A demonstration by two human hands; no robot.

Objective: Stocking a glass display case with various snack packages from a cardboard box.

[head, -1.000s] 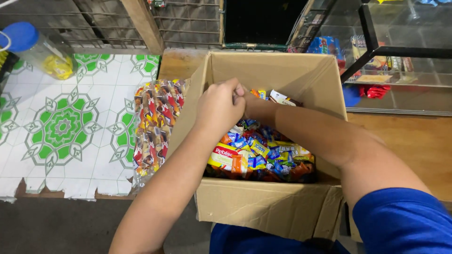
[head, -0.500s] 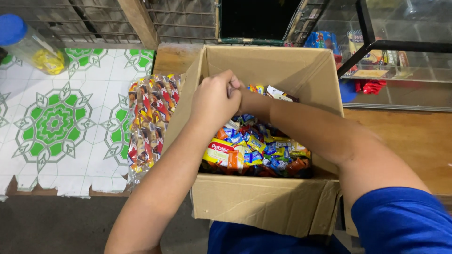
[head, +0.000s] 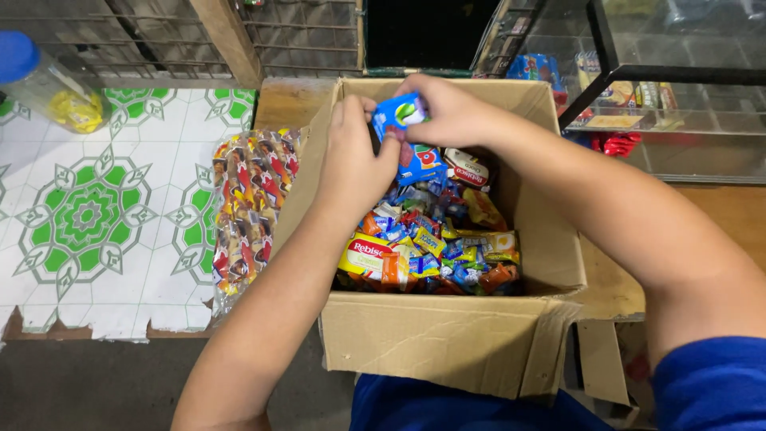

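head cam: both hands up over the open brown cardboard box [head: 447, 351] stuffed with colourful snack packets [head: 431, 247]. left hand [head: 355, 164] and right hand [head: 451, 112] have fingers curled shut around a small blue snack packet [head: 403, 116], held above the pile near the box's far wall. a slack grip could drop it back in, or an elbow could nudge the clear bag of wrapped candies [head: 251, 199] just beside the box.

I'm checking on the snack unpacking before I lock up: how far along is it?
Done: one clear bag of wrapped snacks lies on the patterned mat beside the box. In hand: the left hand and right hand hold a blue snack pack above the cardboard box. Left: the box is heaped with mixed packets.
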